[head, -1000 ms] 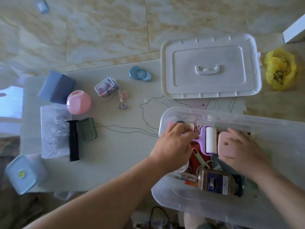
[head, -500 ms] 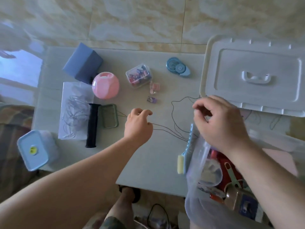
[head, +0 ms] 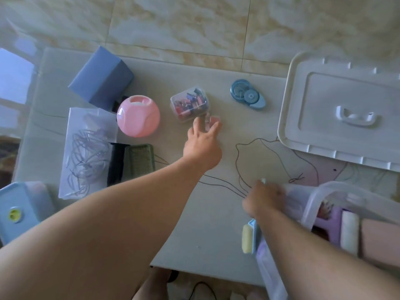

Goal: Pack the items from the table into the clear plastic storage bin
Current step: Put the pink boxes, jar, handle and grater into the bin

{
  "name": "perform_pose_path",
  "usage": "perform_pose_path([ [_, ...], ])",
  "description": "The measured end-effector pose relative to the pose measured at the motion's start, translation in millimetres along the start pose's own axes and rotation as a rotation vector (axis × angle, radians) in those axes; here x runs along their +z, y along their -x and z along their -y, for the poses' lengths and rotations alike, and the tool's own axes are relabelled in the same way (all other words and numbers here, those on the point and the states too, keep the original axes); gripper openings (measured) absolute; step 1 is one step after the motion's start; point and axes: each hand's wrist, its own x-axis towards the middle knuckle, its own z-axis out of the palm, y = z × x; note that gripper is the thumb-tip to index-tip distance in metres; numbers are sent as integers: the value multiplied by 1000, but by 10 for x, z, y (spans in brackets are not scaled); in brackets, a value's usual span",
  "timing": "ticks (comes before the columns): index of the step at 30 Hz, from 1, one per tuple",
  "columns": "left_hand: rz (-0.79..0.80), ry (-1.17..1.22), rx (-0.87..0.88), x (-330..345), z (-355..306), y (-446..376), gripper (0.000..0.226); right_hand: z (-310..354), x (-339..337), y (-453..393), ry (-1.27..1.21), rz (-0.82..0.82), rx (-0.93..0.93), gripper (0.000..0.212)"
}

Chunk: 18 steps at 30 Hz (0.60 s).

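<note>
My left hand point(head: 202, 144) stretches out over the table with straight, spread fingers, its tips at a small pink clip point(head: 213, 120) just below a clear box of coloured binder clips point(head: 189, 103). My right hand point(head: 263, 198) is blurred at the left corner of the clear plastic bin point(head: 313, 198); I cannot make out its grip. Inside the bin lie a purple lint roller point(head: 348, 230) and a pink flat item point(head: 378, 241). A pink ball-shaped container point(head: 138, 115), a blue tape dispenser point(head: 247, 97) and a blue box point(head: 101, 79) rest on the table.
The bin's white lid point(head: 346, 118) lies at the far right. A bag of wires point(head: 86, 152), a black roll point(head: 115, 163) and a green tin point(head: 140, 159) sit at the left, with a blue-lidded tub point(head: 19, 208) at the edge. Dark thread point(head: 249, 165) loops mid-table. A yellow-and-blue brush point(head: 249, 238) leans by the bin.
My left hand left the bin, crossed the table and reached up to the pink clip. My right hand came out of the bin and dropped to its left corner.
</note>
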Motion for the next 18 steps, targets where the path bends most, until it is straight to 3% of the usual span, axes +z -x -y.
perform_pose_path([
  [7, 11, -364, 252, 60, 81, -322, 87, 223, 78, -264, -506, -237, -60, 25],
  [10, -26, -311, 313, 106, 268, -331, 64, 337, 43, -268, -572, -288, -111, 18],
  [15, -84, -254, 352, 312, 747, -92, 17, 419, 45, -253, -623, -343, -170, 26],
  [18, -47, -174, 336, 392, 926, 231, 16, 494, -9, -235, -713, -309, -191, 27],
])
